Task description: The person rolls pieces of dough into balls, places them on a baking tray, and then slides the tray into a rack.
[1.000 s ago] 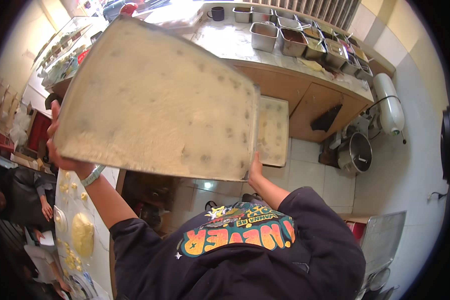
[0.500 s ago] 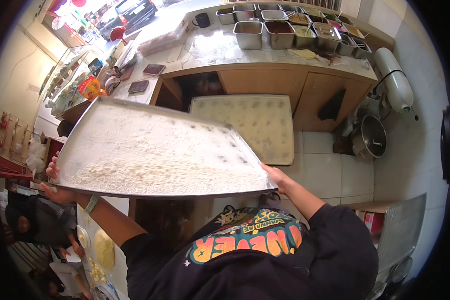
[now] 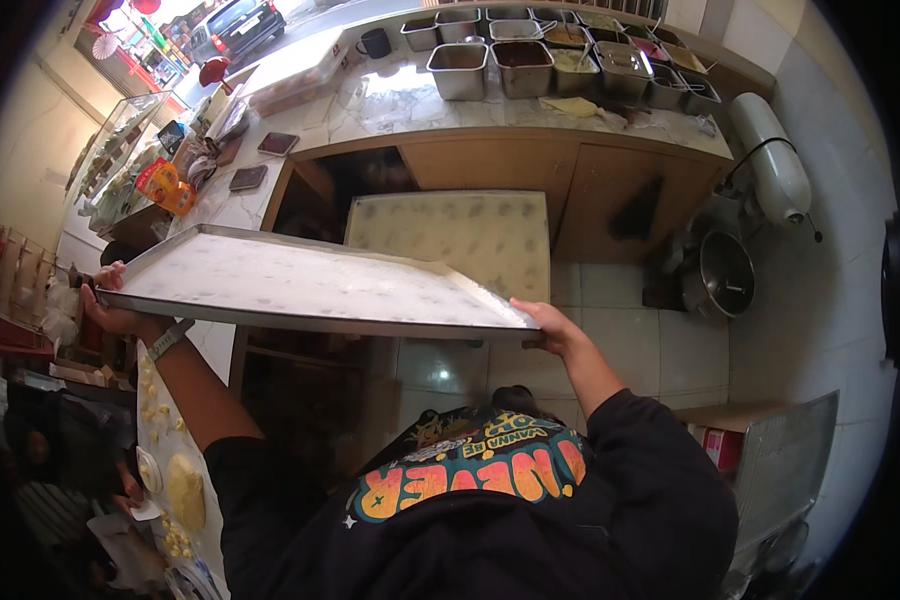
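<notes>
A large metal baking tray (image 3: 320, 320) stretches in front of me, its inside coated with white flour (image 3: 300, 275). Around its left end my left hand (image 3: 120, 307) is closed, fingers on the rim. My right hand (image 3: 551, 326) grips the right near corner, thumb over the edge. More flour lies along the tray's right side. Beyond and lower, a second tray (image 3: 460, 215), pale yellowish with dark spots, sits partly hidden behind the one I hold.
On the marble counter (image 3: 395, 100) ahead stand several steel food containers (image 3: 522, 68), a dark mug (image 3: 374, 43) and two phones. A mixer bowl (image 3: 722, 274) is at right. A person (image 3: 45, 440) works at the lower-left table, near a dough lump (image 3: 185, 493).
The held tray has tipped, its near edge rising, so its inside looks narrower. The loose flour heap along the near edge no longer shows there. Both hands still grip the tray.
</notes>
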The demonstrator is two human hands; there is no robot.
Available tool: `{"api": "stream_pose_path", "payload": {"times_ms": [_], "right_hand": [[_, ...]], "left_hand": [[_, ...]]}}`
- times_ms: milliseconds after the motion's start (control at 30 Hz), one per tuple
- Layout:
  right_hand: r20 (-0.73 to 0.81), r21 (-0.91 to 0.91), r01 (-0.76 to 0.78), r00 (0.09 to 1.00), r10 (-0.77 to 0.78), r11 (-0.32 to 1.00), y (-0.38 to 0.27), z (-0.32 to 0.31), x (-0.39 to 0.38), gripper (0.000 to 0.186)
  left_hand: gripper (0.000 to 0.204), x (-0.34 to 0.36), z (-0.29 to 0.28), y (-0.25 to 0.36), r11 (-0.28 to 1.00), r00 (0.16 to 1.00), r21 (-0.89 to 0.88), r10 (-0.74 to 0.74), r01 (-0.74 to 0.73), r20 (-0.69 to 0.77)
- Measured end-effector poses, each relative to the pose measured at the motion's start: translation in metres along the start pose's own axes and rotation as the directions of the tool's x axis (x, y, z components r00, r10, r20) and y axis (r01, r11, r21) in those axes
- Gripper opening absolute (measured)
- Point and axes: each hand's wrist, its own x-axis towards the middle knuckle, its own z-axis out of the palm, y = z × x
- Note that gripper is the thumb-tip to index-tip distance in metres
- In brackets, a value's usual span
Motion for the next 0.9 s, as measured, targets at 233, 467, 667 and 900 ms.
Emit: {"api": "stream_pose_path", "payload": {"times_ms": [233, 467, 667, 900], "right_hand": [[0.064, 0.418, -0.065, 0.997, 0.042, 0.906, 0.022, -0.077, -0.004, 0.092], [0.405, 0.365, -0.162, 0.914, 0.001, 0.917, 0.034, -0.034, 0.016, 0.098], [0.354, 0.231, -0.191, 0.930, 0.100, 0.954, 0.019, -0.024, 0.016, 0.063], [0.132, -0.121, -0.076, 0.987, 0.092, 0.990, -0.004, -0.063, -0.065, 0.054]], "left_hand": [[0.043, -0.035, 0.084, 0.079, 0.997, 0.964, -0.063, 0.056, -0.041, 0.261], [0.042, -0.056, 0.155, 0.084, 0.986, 0.902, -0.004, 0.155, -0.168, 0.403], [0.040, -0.045, 0.160, 0.067, 0.986, 0.889, 0.019, 0.141, -0.166, 0.436], [0.038, -0.083, 0.134, 0.118, 1.000, 0.924, 0.022, 0.006, -0.016, 0.381]]}}
